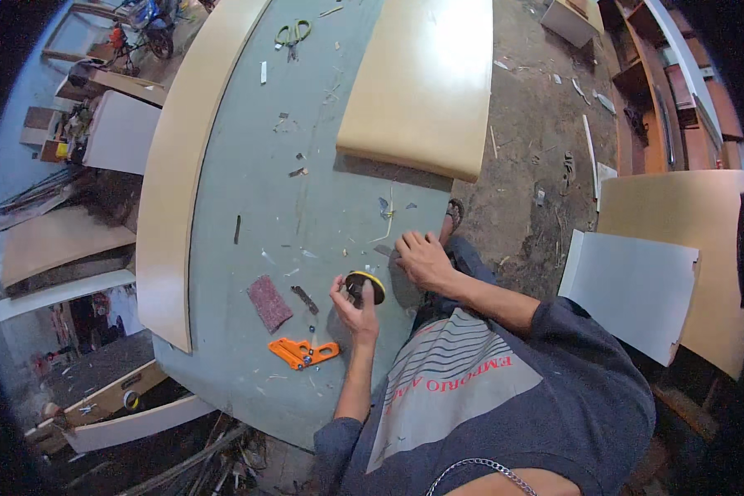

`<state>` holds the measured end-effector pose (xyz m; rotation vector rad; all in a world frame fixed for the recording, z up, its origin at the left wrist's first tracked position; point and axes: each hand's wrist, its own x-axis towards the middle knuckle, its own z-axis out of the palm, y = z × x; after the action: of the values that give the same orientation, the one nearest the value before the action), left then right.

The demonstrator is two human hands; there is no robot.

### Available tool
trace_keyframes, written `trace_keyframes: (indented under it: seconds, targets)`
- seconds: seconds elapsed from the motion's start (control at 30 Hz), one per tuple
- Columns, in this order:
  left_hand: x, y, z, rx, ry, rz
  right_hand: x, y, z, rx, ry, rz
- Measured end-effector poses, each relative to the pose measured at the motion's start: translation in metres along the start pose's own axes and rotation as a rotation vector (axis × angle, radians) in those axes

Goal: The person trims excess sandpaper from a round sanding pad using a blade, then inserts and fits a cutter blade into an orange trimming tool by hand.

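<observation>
Bare-handed work is going on at a grey-green table, and I am following it remotely through the head camera. The left hand is gripping a dark, yellow-rimmed disc, its fingers curling against the dark side; the disc is sitting in that grip, tilting above the tabletop. Just beyond it, to its right, the right hand is hovering with fingers bending downward, near a grey sliver; whether those fingers are pinching anything, I am unable to tell.

I am judging the step in hand to be handling or readying the disc, since neither hand is working on a panel. The next move, as I am reading it, is calling for a secure hold on the rim and a right hand free to steady or take the disc.

Left of the left hand's grip, a maroon pad and a black strip are lying apart; nearer the body, an orange tool is resting on the table. Ahead of both hands, a cream panel is running out of view at the top, as is a long board far to the left.

The left hand's own fingers are covering part of the disc, leaving its exact kind uncertain. The right fingertips are facing away from me, and the small scraps ahead of them are proving too tiny to identify.
</observation>
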<state>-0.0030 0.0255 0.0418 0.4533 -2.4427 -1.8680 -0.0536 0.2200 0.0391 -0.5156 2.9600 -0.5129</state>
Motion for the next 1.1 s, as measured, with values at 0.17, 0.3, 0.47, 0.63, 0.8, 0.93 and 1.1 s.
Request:
trace_keyframes:
  seconds: [0.17, 0.3, 0.47, 0.63, 0.8, 0.93, 1.1]
  targets:
    - [-0.002, 0.008, -0.004, 0.520, -0.055, 0.152, 0.000, -0.001, 0.009, 0.067, 0.005, 0.010]
    - [0.001, 0.027, -0.002, 0.735, -0.081, 0.130, 0.000, 0.002, 0.008, 0.161, -0.075, 0.006]
    - [-0.001, 0.010, -0.012, 0.855, -0.137, 0.259, 0.002, -0.001, -0.002, 0.206, -0.251, -0.023]
    - [-0.001, -0.003, -0.011, 0.804, -0.090, 0.264, 0.001, -0.001, 0.016, 0.263, -0.273, -0.031]
    - [-0.001, -0.002, -0.008, 0.755, -0.021, 0.268, -0.014, -0.008, 0.027, 0.293, -0.283, -0.165]
    - [-0.003, -0.021, -0.010, 0.780, -0.022, 0.361, -0.015, -0.013, 0.033, 0.273, -0.337, -0.225]
    - [0.000, -0.024, -0.007, 0.782, -0.032, 0.409, -0.012, -0.014, 0.032, 0.245, -0.393, -0.271]
